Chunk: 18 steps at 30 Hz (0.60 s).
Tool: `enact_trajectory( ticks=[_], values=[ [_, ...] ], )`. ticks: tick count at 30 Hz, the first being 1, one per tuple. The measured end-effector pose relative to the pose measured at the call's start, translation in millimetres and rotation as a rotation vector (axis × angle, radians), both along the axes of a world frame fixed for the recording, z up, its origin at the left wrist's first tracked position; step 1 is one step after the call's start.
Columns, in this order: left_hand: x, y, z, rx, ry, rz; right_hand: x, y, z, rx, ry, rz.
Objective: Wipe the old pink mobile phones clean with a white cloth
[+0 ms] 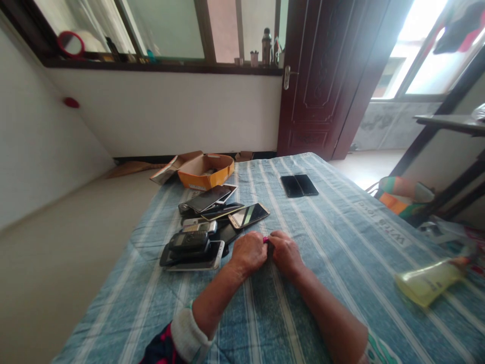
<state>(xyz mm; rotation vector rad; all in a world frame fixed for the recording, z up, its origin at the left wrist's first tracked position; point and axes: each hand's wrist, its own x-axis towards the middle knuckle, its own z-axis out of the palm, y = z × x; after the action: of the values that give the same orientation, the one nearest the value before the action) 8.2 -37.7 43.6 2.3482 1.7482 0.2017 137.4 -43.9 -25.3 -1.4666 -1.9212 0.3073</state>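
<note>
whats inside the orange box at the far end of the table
The orange box is open, with something pale lying inside. Its near wall hides the bottom, so what it is cannot be told.

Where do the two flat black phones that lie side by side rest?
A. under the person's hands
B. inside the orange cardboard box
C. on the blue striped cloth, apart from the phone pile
C: the two flat black phones lie alone on the blue striped cloth, beyond both hands.

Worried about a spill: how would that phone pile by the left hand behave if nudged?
The phone pile looks loosely stacked at crossed angles, so top phones would probably slide off. Their glossy faces suggest they are slippery and likely crack-prone. The striped cloth beneath may cushion and bunch slightly.
</note>
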Motion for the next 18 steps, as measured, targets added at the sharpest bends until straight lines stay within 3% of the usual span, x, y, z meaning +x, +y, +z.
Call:
enact_trajectory(
  ticks=[8,13,18],
  values=[
    [-1,2,-5.4,0.138,-0.194,-0.062,3,6,3.7,0.226,0.399,-0.019],
    [-1,1,-12.0,0.334,-0.638,-0.192,8,5,10.6,0.347,0.411,-0.038],
    [-3,-3,-15.7,0.376,-0.767,-0.174,13,6,9.6,0.279,0.332,-0.038]
  ],
)
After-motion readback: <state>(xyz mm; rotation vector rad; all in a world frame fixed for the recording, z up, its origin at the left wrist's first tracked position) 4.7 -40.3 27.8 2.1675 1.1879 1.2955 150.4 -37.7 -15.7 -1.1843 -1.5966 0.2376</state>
